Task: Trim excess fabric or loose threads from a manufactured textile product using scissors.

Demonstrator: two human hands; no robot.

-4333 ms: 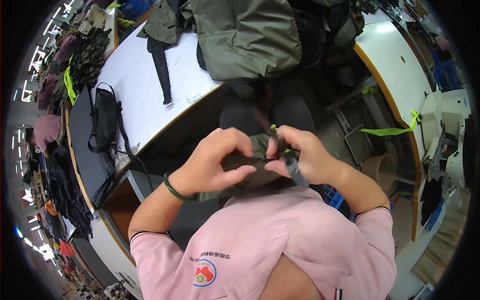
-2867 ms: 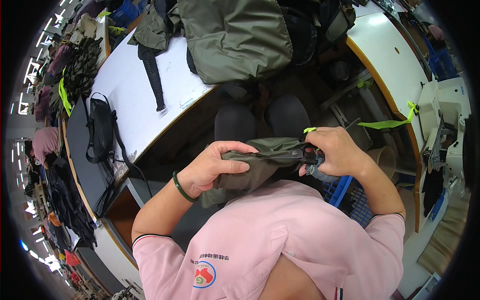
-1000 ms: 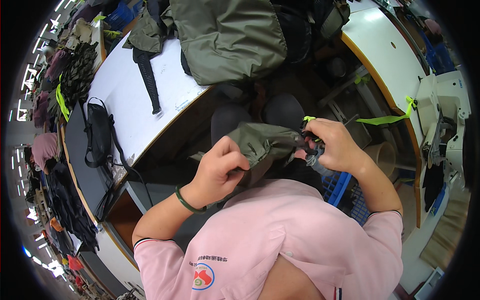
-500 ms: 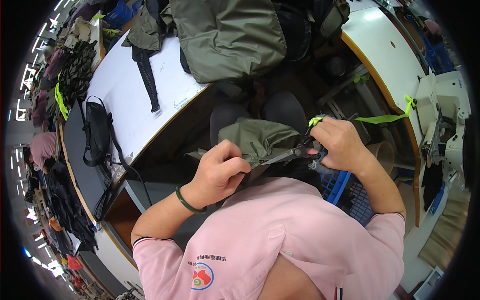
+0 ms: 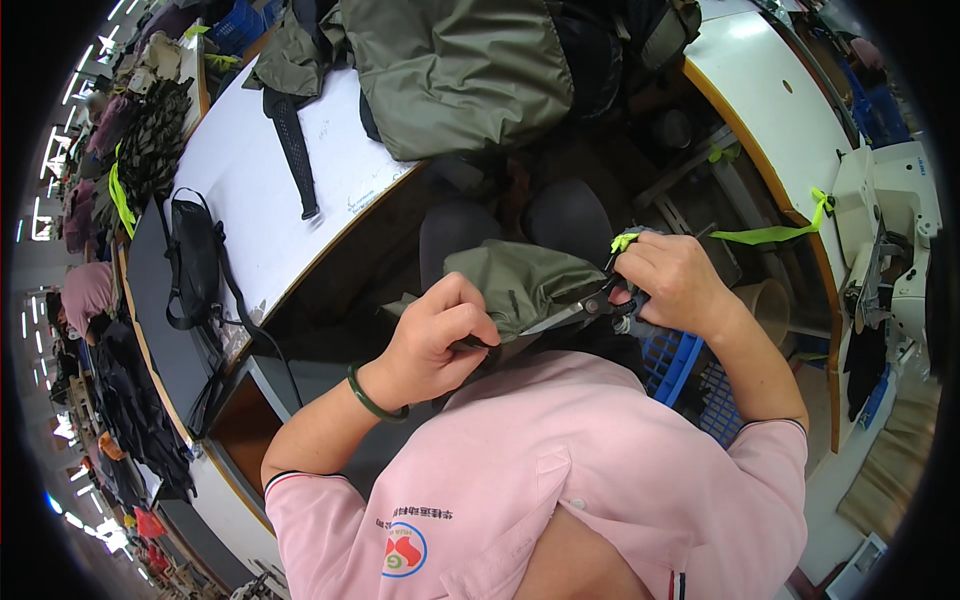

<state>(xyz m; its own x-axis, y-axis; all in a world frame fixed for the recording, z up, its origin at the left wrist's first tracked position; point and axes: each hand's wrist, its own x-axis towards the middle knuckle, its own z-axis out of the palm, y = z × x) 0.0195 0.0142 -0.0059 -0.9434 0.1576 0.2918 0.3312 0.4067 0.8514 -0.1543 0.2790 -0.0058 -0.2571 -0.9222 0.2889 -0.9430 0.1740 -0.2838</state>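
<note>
Left hand (image 5: 447,335): pinching olive-green fabric (image 5: 525,278) | right hand (image 5: 668,282): fingers clasping scissors (image 5: 594,303) | fabric: draping between hands, near knees (image 5: 570,218) | change: blades (image 5: 553,318), unclear a second ago, now pointing leftward, bringing cutting edges near the pinch

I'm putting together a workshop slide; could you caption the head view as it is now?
Left hand grips olive fabric while right hand holds scissors, blades pointing toward the left hand.

The person's pink short-sleeved polo shirt (image 5: 630,440) has stripe-edged cuffs (image 5: 305,472) and, nearer the body than the left hand (image 5: 445,335), a round blue-ringed emblem (image 5: 404,552). A dark green bangle (image 5: 368,398) circles that hand's wrist; dark trousers (image 5: 455,235) show beyond the hand.
</note>
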